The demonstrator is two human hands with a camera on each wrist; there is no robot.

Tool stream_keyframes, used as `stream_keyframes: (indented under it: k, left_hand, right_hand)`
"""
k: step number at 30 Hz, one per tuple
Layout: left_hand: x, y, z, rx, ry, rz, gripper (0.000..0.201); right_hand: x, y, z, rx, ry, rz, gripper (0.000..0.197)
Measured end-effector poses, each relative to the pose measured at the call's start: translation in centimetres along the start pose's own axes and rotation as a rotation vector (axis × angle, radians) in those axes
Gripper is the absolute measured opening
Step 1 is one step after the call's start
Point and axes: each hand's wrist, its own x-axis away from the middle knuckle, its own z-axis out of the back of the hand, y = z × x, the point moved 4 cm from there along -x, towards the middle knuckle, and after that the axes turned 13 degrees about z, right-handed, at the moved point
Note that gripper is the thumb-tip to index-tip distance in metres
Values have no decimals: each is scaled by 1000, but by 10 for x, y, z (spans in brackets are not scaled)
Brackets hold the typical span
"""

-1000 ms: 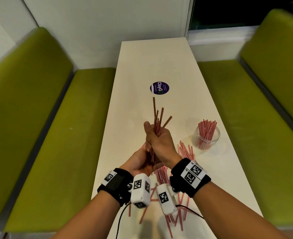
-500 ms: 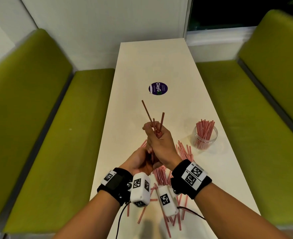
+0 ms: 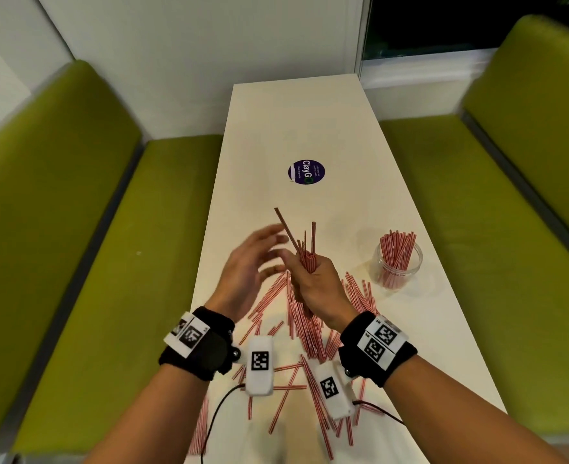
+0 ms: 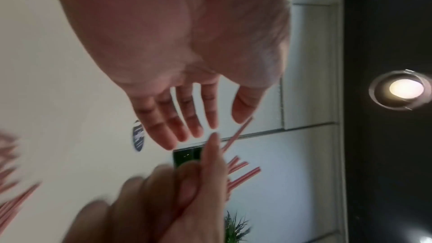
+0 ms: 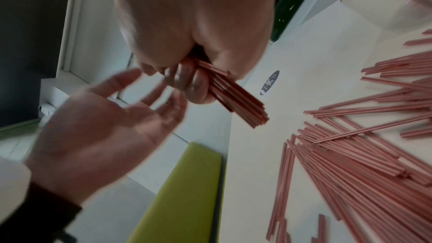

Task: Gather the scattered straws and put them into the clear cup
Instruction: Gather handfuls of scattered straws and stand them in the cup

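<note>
My right hand [image 3: 313,279] grips an upright bundle of red-and-white straws [image 3: 306,252] above the table; the same bundle [image 5: 236,97] pokes out below its fist in the right wrist view. One straw [image 3: 284,226] leans out to the left of the bundle. My left hand [image 3: 253,259] is open beside the bundle, fingers spread, holding nothing; its fingertips [image 4: 187,130] show straight in the left wrist view. Many loose straws [image 3: 296,316] lie scattered on the table [image 3: 309,128] under both hands. The clear cup [image 3: 398,262] stands to the right, holding several straws.
A round purple sticker [image 3: 306,171] lies farther along the narrow white table. Green benches [image 3: 92,262] run along both long sides. More straws [image 3: 276,396] lie near the table's front edge, under my wrists.
My left hand has let go of the bundle's lower end, risen to the left and opened. The right hand still holds the bundle upright; its straws now sit lower and more even.
</note>
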Motion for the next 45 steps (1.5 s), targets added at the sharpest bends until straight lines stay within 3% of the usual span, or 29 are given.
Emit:
stream_keyframes:
  k: [2, 5, 9, 11, 14, 16, 20, 24, 26, 30, 33, 35, 38, 41, 43, 45]
  left_hand:
    - [5, 23, -1, -117, -40, -127, 28]
    - [9, 39, -7, -410, 87, -272, 17]
    - [21, 53, 0, -383, 275, -521, 10]
    - [27, 58, 4, -339, 289, -582, 11]
    - [27, 53, -5, -427, 184, -496, 11]
    - [24, 43, -12, -522, 89, -382, 11]
    - [23, 28, -18, -586, 22, -242, 22]
    - [25, 32, -17, -830, 194, -480, 56]
    - [26, 36, -18, -902, 152, -565, 68]
    - [27, 36, -22, -1173, 57, -548, 48]
    - [25, 34, -18, -1297, 32, -518, 44]
    - [25, 34, -14, -1231, 14, -487, 44]
    - [21, 25, -2, -853, 109, -366, 46]
    - [11, -17, 7, -506, 124, 34, 42]
    - [10, -49, 5, -256, 40, 339, 44]
    - [13, -64, -1, 31, -38, 525, 43]
  right_hand:
    - [2, 1, 2, 39, -25, -8, 51]
    - [2, -1, 2, 70, -39, -21, 45]
    - [0, 2, 9, 96, -34, -41, 48]
    - [2, 6, 13, 16, -72, -61, 53]
    - [5, 5, 12, -121, -170, -93, 61]
    - [5, 2, 8, -80, -215, -75, 60]
    - [2, -8, -2, 77, -270, -26, 19]
    - [5, -2, -4, 24, -320, -171, 32]
    - [7, 0, -7, 7, -350, -160, 40]
    - [6, -5, -7, -4, -342, -136, 44]
    - [4, -1, -4, 14, -283, -149, 44]
    - [3, 1, -3, 53, -243, -158, 54]
    - [-1, -3, -1, -37, -142, -184, 58]
    - [-7, -9, -1, -220, -20, -155, 60]
    - [-10, -11, -2, -219, 5, -106, 60]
    - [-10, -14, -5, -162, -11, -54, 56]
